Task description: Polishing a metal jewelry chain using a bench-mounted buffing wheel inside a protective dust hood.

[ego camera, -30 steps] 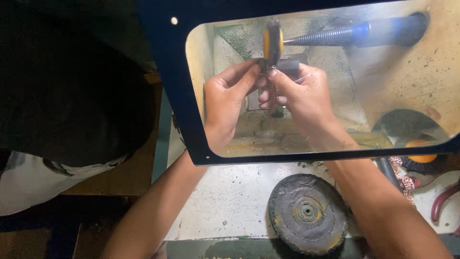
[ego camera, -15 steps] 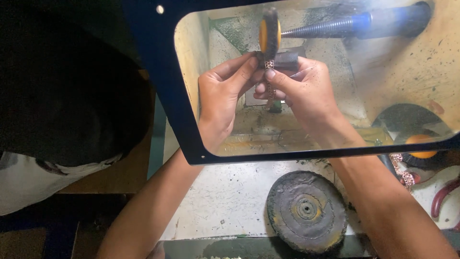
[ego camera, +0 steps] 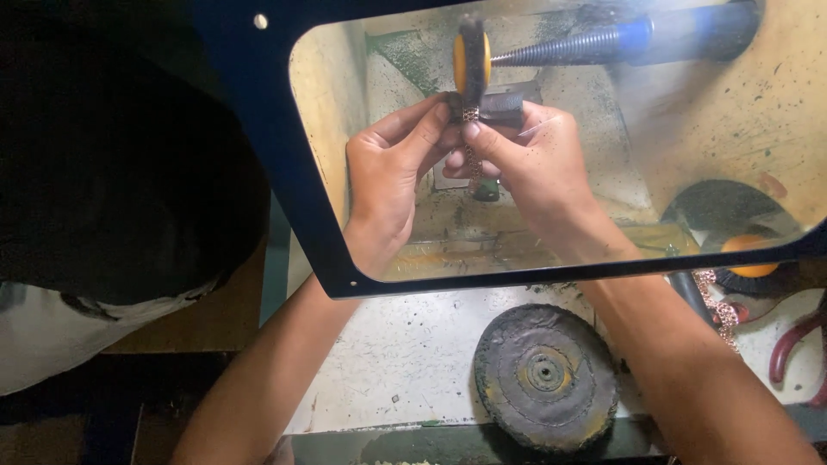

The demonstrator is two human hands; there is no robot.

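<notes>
Both hands press a chain against the wheel behind the shield

Left hand (ego camera: 388, 176) and right hand (ego camera: 525, 164) pinch a thin chain (ego camera: 470, 129) between fingertips, held taut against the lower rim of the wheel (ego camera: 472, 62) on its spindle (ego camera: 568, 45). A clear shield (ego camera: 689, 146) covers them. A worn disc (ego camera: 544, 376) lies at the surface (ego camera: 405, 344) near edge; pliers (ego camera: 797, 349) at its right edge

spare buffing disc (ego camera: 545, 376), red-handled pliers (ego camera: 788, 349), clear shield (ego camera: 689, 129)
</notes>
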